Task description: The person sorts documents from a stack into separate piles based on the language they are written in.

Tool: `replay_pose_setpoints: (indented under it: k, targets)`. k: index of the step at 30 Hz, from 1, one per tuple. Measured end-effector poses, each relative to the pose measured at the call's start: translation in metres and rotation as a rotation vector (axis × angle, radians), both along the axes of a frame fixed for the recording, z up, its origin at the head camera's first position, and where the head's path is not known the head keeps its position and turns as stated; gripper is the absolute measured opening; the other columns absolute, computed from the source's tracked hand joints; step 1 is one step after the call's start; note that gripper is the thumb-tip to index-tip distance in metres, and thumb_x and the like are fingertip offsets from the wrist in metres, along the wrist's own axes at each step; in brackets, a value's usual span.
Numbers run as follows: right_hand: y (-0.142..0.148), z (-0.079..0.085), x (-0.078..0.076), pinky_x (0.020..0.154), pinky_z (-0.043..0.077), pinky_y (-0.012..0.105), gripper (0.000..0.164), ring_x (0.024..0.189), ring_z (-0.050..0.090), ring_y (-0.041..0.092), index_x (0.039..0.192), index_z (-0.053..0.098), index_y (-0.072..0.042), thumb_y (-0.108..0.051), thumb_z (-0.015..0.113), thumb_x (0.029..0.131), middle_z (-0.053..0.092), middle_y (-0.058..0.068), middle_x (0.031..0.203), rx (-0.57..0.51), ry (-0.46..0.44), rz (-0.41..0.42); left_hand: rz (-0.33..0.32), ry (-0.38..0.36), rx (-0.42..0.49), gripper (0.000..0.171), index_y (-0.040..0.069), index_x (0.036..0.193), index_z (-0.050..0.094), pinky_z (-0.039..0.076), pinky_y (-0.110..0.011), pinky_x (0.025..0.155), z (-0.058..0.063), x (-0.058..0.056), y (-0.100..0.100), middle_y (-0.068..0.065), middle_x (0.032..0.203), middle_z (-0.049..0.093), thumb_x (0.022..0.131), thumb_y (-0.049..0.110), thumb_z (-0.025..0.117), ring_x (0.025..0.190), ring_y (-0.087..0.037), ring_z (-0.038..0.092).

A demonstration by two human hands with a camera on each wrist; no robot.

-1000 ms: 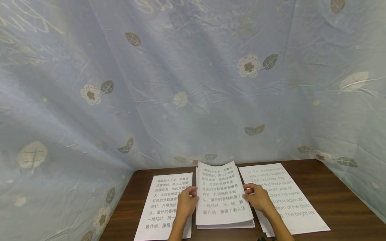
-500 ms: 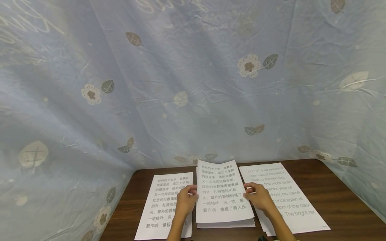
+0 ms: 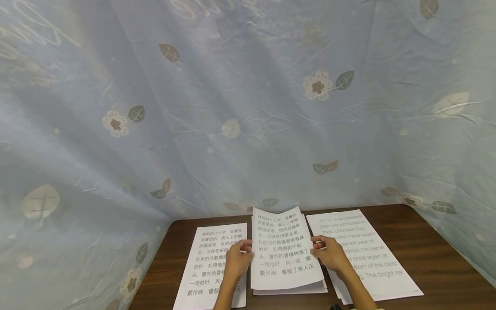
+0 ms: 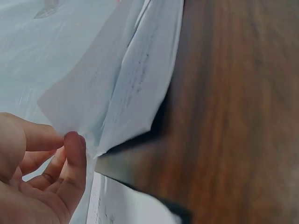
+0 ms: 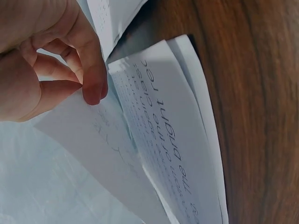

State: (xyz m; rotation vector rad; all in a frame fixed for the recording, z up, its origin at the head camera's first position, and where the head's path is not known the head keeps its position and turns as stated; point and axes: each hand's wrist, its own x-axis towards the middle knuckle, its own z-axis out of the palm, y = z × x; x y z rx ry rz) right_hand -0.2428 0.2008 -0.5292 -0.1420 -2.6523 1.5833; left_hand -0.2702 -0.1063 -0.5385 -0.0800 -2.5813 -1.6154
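One printed sheet [image 3: 284, 252] spans between left hand [image 3: 238, 261] and right hand [image 3: 332, 256], each grip pinching a side edge.

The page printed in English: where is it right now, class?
In the head view, the English page lies toward the right of the brown table, beside the held Chinese sheet.

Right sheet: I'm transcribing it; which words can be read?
Right sheet:
"Lin Yu's seventeent"
"year was shrouded in"
"thick, unbroken fog"
"first mock exam"
"senior year of"
"school, his name"
"once again at"
"ottom of the clas"
"The bright rec"
Right hand and forearm hide some letters.
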Motion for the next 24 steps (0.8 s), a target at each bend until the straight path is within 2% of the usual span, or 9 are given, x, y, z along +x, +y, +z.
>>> replay_pose_setpoints:
  k: [3,12,24]
  targets:
    - [-0.004,-0.001,0.001,0.064,0.059,0.030,0.042,0.087,0.069,0.017,0.132,0.070,0.004,-0.004,0.075,0.092,0.070,0.009,0.104,-0.008,0.005,0.002,0.002,-0.016,-0.005,0.038,-0.001,0.129,0.072,0.059,-0.023,0.059,-0.001,0.002,-0.002,-0.011,0.103,0.072,0.091,0.000,0.071,0.077,-0.014,0.068]
    - [-0.024,-0.001,0.000,0.062,0.062,0.033,0.043,0.076,0.068,0.018,0.132,0.069,0.006,-0.002,0.074,0.090,0.069,0.011,0.103,-0.058,-0.001,0.025,0.047,-0.014,-0.038,0.037,-0.001,0.128,0.073,0.058,-0.022,0.061,0.000,0.009,-0.021,-0.010,0.101,0.072,0.091,0.000,0.070,0.078,-0.015,0.067]
    - [-0.059,-0.005,-0.004,0.070,0.062,0.035,0.045,0.084,0.069,0.019,0.133,0.069,0.004,-0.003,0.075,0.089,0.067,0.012,0.106,-0.135,-0.031,0.060,0.083,-0.006,-0.064,0.039,-0.004,0.128,0.072,0.057,-0.023,0.059,-0.003,0.012,-0.062,-0.010,0.101,0.072,0.089,-0.004,0.071,0.077,-0.015,0.066]
